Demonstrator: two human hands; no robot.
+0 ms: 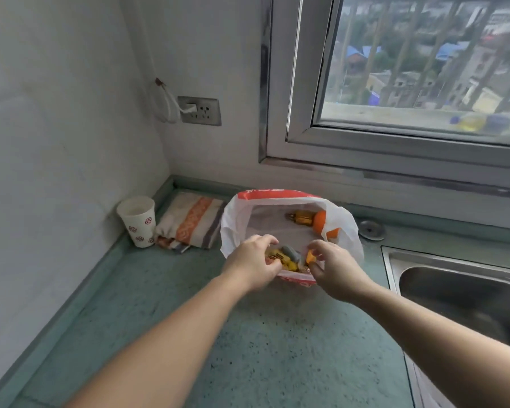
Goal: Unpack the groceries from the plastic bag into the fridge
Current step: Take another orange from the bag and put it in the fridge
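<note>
A white plastic bag [239, 219] with orange-red print sits open on the green countertop [248, 334], below the window. Inside at the back lie a yellow-brown bottle [301, 217] and an orange item [320, 221]. At the front of the bag are small yellow packets [287, 264] and a grey piece [290, 253]. My left hand [252, 265] grips the bag's near rim on the left. On the right, my right hand [334, 270] pinches the near rim beside a small orange piece [310, 257]. Both hands hold the mouth apart. The fridge is not in view.
A paper cup [137, 220] with red marks stands in the left corner, next to a folded striped cloth [189, 220]. A steel sink [465, 295] lies to the right, with a round metal cap [372, 230] behind it. A wall socket [200, 111] with a cable is above.
</note>
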